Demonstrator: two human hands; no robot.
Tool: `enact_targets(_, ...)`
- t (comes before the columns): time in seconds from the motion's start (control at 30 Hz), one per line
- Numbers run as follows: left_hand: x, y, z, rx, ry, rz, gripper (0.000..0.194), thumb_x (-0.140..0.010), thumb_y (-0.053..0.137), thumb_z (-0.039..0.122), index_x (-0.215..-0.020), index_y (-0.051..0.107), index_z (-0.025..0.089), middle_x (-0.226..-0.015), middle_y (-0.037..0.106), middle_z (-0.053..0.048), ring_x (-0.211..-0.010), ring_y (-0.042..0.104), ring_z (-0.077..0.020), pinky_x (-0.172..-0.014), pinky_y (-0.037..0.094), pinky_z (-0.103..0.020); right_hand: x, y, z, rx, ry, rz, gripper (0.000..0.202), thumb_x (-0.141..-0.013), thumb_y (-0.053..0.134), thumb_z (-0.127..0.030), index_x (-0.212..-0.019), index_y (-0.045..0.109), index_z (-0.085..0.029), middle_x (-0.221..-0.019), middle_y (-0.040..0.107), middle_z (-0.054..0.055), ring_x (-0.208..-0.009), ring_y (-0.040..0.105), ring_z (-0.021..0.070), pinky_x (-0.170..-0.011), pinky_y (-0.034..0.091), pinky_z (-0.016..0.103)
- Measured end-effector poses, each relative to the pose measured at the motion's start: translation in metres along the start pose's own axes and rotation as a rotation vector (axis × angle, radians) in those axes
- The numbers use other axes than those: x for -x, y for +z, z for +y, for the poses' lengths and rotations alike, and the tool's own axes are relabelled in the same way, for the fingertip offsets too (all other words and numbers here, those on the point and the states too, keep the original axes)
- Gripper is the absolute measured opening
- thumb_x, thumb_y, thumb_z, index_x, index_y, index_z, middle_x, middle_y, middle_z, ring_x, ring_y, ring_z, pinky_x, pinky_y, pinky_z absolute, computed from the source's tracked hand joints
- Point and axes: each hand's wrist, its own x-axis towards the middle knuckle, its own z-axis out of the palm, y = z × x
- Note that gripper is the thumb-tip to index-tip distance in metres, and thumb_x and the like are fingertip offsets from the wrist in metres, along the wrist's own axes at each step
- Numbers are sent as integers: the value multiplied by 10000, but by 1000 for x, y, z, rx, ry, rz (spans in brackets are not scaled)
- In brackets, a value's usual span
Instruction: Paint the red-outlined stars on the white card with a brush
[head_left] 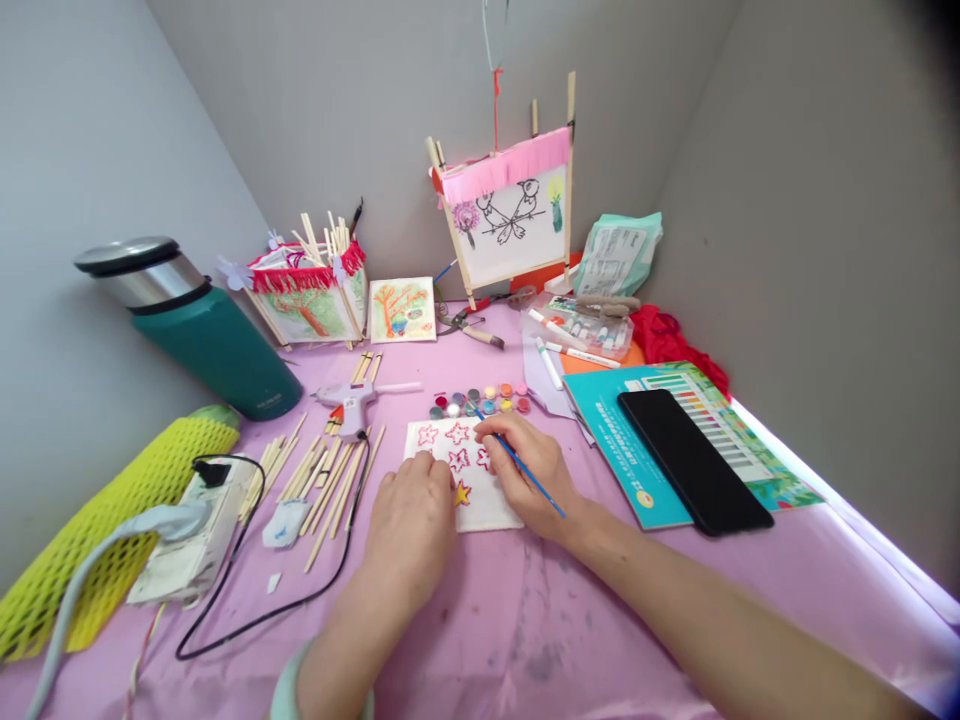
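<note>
At the card (pixel 491 512), right fingers (pixel 501 426) grip a paintbrush (pixel 517 459), left fingers' (pixel 421 480) hold unclear, the booklet's (pixel 600 412) lettering illegible.

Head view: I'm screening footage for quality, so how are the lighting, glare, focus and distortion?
Head view: light is soft and mostly even; a bright strip glares beside the lilac tablecloth at right; the upper right corner is dark; the teal bottle leans, perhaps from wide-angle distortion; the blue brush and red star outlines look reasonably sharp.
</note>
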Motion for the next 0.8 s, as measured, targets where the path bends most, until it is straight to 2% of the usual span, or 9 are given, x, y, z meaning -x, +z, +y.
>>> enact_targets(0.27,6,3,-4,71,58,40,214,-897,364,137,-854,569,181,-914,581,-55,-824,546,-214,-728,368,-367,2,4,2,-3,8,-19,140,-927,416,-177,-958,550,-199,-877,636,52,-843,617,169,-768,486,289)
enact_targets(0.37,7,3,-4,90,52,66,203,-894,371,141,-841,565,173,-906,582,-60,-827,545,-222,-737,368,-381,5,8,3,27,-60,-29,163,-915,410,-149,-996,545,-190,-904,625,70,-874,611,176,-763,499,296)
enact_targets(0.47,7,3,-4,121,29,99,203,-901,361,155,-848,557,163,-886,577,-64,-817,546,-218,-730,372,-377,10,13,4,124,-163,-56,211,-882,427,-109,-1040,548,-179,-976,617,94,-905,612,183,-747,513,293)
enact_targets(0.6,10,5,-5,178,22,143,195,-899,359,151,-839,542,178,-852,561,-47,-810,547,-193,-717,390,-340,14,17,3,323,-248,-130,253,-855,447,-101,-1057,572,-188,-1009,614,101,-812,624,175,-657,515,271)
enact_targets(0.8,22,8,-7,238,6,241,164,-895,349,140,-862,501,189,-876,546,-41,-837,536,-181,-740,419,-327,16,20,2,422,-216,-168,295,-849,452,-80,-1095,576,-185,-1085,600,124,-861,622,202,-674,528,293)
